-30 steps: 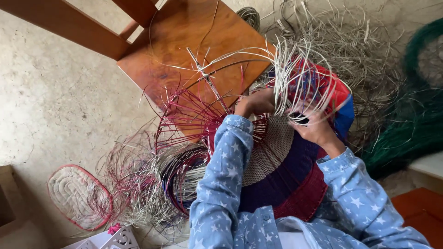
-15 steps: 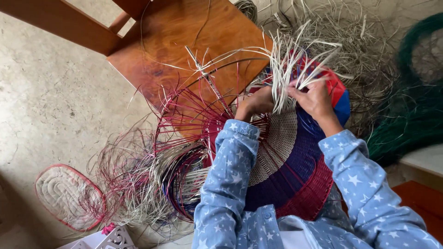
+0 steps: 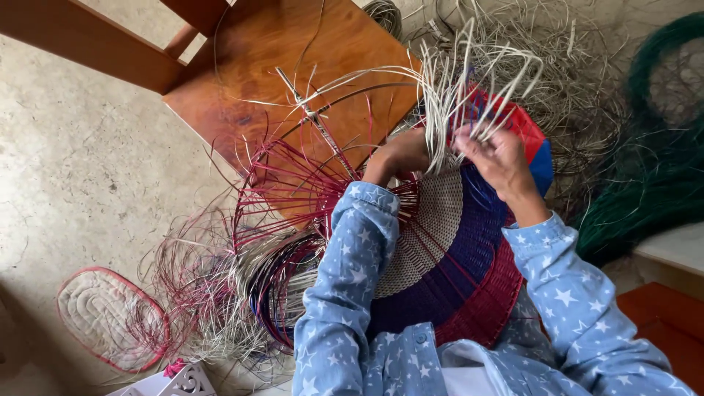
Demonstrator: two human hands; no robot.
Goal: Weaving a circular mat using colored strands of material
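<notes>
Her right hand (image 3: pixel 502 158) has its fingers pinched shut around a bunch of pale strands (image 3: pixel 455 81), which fan upward from the fingertips. The left hand (image 3: pixel 396 155) is curled against the half-woven basket (image 3: pixel 447 257) on her lap, just below the strands; whether it grips any I cannot tell. If the pinch slackens, I'd expect the springy strands to whip loose. Red spokes (image 3: pixel 293 191) crowd left of the fingers, a wooden stool (image 3: pixel 293 66) stands beyond them, and tangled cane (image 3: pixel 587 88) lies right.
</notes>
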